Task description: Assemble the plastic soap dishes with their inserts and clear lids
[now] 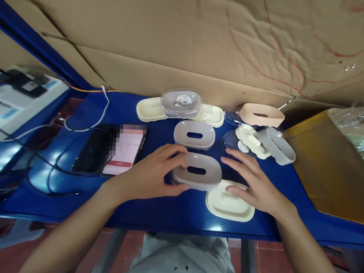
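Observation:
My left hand (156, 171) grips the left end of a grey oval cover with a slot (209, 170), near the middle of the blue table. My right hand (252, 180) has its fingers spread, with the thumb over a cream oval tray (230, 211); whether it touches the tray I cannot tell. Just behind the held cover lies another grey slotted cover (182, 134). Farther back, a grey oval box with a clear lid and round label (171, 102) rests across cream trays (149, 110).
At the back right are a peach slotted cover (273, 116), a tilted grey cover (279, 147) and a cream piece (248, 137). A brown box (328, 171) stands right. Phones (120, 164), cables and a white box (4, 116) lie left. Cardboard (162, 43) rises behind.

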{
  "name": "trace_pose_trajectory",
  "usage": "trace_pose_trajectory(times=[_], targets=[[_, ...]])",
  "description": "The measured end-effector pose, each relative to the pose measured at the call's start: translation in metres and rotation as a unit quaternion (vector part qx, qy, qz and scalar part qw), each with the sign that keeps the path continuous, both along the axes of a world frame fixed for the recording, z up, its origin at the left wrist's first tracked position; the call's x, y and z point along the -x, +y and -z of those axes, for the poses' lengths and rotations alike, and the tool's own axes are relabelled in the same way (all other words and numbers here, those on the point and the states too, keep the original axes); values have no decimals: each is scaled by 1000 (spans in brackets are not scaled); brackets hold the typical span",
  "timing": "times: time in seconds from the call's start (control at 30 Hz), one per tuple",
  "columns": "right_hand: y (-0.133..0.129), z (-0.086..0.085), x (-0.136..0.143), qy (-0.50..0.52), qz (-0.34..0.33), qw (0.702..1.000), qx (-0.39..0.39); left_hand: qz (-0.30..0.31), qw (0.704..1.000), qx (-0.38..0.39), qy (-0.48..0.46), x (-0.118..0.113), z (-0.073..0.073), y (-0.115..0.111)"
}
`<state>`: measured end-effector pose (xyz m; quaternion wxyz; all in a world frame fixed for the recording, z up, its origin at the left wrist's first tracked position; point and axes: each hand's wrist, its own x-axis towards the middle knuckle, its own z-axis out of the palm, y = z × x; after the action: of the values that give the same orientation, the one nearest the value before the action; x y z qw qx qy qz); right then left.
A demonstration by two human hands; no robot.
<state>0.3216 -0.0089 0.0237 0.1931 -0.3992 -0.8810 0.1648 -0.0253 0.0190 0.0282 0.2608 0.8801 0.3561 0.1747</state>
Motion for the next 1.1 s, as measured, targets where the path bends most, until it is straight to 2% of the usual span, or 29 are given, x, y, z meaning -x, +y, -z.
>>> trace_pose_trajectory(times=[0.1, 0.2, 0.3, 0.4, 0.5, 0.63, 0.83, 0.93, 1.1], targets=[[-10, -8, 6, -3, -44, 999, 0, -2, 998, 26, -54, -8, -2, -4], [-22, -13, 5, 12, -60, 998, -2, -2, 994, -4, -105, -22, 4, -11], [-43, -12, -10, 20, -27, 999, 9, 15, 987, -60, -149, -43, 16, -22], [-72, -6, -31, 6, 26, 999, 20, 31, 982, -62, -174, -66, 27, -34], [-98, 3, -42, 4, 64, 998, 10, 61, 984, -55, -161, -83, 35, -41], [-117, 20, -42, -4, 76, 997, -14, 112, 982, -123, -86, -89, 41, -48], [-112, 36, -31, -43, 40, 995, -86, 123, 959, -256, 18, -82, 45, -57], [-101, 35, -23, -66, 24, 990, -122, 108, 955, -275, 30, -74, 48, -54], [-74, 32, -12, -88, -10, 987, -132, 91, 959, -265, 32, -56, 48, -39]])
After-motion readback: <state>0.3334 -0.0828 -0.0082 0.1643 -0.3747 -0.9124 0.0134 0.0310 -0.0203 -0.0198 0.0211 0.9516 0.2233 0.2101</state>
